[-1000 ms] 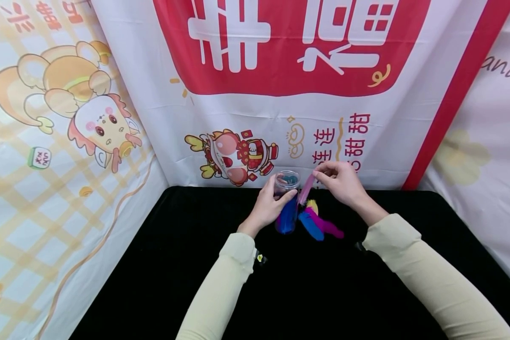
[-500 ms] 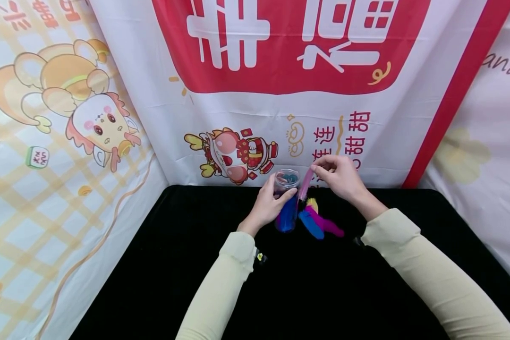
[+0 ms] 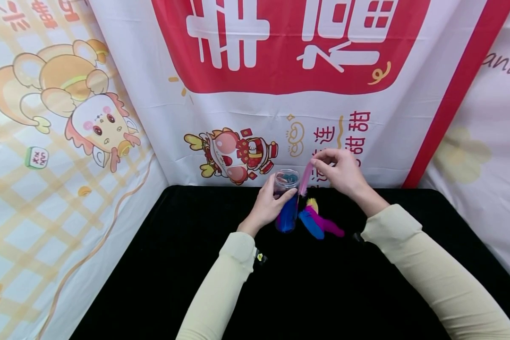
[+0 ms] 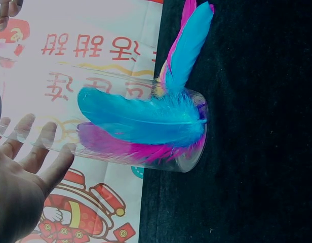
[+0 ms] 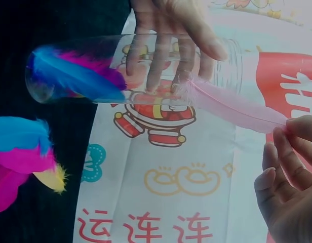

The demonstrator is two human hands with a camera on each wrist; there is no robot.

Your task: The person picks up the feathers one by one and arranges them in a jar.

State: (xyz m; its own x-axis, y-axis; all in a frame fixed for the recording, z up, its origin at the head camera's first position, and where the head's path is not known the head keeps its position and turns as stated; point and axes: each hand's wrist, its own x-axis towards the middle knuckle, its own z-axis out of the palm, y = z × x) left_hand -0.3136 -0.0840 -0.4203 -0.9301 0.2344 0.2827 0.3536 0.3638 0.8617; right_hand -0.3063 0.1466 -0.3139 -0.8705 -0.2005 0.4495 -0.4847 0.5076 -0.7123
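My left hand (image 3: 268, 204) grips a clear, open-topped jar (image 3: 287, 177) near its upper part, standing upright on the black table. Inside it, low down, lie a blue feather (image 4: 141, 117) and a magenta feather (image 4: 115, 147). Between thumb and forefinger my right hand (image 3: 340, 172) pinches the tip of a pink feather (image 5: 237, 107), which hangs downward just right of the jar. In the right wrist view its fluffy end overlaps the jar wall. Right of the jar's base lie loose feathers: blue (image 3: 311, 224), magenta (image 3: 329, 226) and yellow (image 3: 312, 204).
The black-covered table (image 3: 306, 293) ends at a printed white and red backdrop (image 3: 229, 104) close behind the jar. A patterned cloth wall (image 3: 34, 189) stands on the left, and another pale cloth (image 3: 484, 189) on the right.
My right hand has risen, lifting the pink feather higher beside the jar. The left hand and jar stay in place, and the loose feathers lie as before.
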